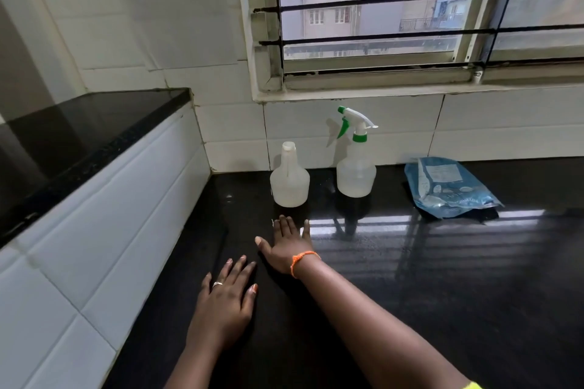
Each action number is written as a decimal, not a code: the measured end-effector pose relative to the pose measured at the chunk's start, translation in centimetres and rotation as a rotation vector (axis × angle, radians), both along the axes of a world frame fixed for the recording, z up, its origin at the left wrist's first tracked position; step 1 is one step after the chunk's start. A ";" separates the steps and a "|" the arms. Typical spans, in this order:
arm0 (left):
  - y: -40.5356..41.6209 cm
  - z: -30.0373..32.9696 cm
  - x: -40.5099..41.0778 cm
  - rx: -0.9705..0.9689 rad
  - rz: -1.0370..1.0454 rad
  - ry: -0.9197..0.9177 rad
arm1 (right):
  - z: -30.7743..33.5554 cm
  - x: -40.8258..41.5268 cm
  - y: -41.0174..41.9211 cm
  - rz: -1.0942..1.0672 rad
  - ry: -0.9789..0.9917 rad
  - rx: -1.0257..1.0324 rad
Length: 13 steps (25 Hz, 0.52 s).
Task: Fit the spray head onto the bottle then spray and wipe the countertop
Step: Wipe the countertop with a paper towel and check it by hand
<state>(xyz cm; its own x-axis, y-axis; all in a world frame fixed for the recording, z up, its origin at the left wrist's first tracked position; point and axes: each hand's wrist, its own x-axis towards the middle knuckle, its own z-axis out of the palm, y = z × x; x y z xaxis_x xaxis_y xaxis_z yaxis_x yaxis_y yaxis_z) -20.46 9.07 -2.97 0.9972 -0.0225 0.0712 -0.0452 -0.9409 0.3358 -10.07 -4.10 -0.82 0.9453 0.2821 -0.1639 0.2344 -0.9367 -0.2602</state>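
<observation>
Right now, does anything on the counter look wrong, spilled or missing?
Nothing is spilled. The left bottle stands open, with no spray head, while the right bottle carries the green and white spray head. The blue pouch lies flat beside them.

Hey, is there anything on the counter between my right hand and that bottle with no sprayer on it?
Nothing visible. The right hand lies open on the black countertop, fingertips pointing at the capless bottle just beyond them, with only bare counter between. The bottle with the spray head stands to its right, clear of that path.
</observation>
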 end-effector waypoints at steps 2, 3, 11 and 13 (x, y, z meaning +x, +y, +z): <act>-0.1 0.0 0.0 -0.003 -0.002 0.004 | -0.5 -3.5 -1.2 0.045 -0.014 0.032; -0.1 0.0 0.0 -0.004 -0.005 0.006 | -1.0 -5.5 -2.2 0.091 -0.031 0.034; 0.2 -0.5 0.3 -0.016 -0.010 -0.002 | -0.3 -6.6 -12.4 -0.011 0.005 -0.085; 0.4 -0.5 0.5 -0.019 -0.013 0.003 | 0.6 -4.7 -16.6 -0.260 0.042 -0.107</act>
